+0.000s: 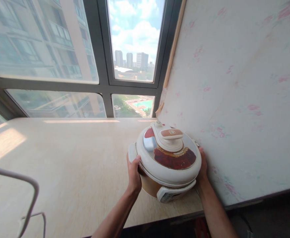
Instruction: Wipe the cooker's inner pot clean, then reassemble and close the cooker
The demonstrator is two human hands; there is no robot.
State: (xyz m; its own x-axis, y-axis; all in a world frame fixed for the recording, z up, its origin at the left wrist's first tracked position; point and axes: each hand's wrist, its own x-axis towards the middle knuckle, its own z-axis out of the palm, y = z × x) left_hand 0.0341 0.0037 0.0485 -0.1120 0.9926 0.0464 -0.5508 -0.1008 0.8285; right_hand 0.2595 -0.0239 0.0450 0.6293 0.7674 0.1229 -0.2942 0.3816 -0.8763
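Observation:
A round cream electric pressure cooker (168,158) with a dark red patterned lid and a cream top handle (171,134) stands on the pale counter (73,165), close to the wall on the right. My left hand (134,173) is closed on the cooker's left side handle, thumb over the rim. My right hand (202,167) presses against the cooker's right side, fingers wrapped round its edge and partly hidden behind it. The control panel faces me at the front bottom.
A wall (234,82) with faded pink flower paper rises right beside the cooker. Large windows (135,49) run along the back of the counter. A white wire frame (28,198) juts in at the lower left. The counter's front edge (164,216) lies just under the cooker.

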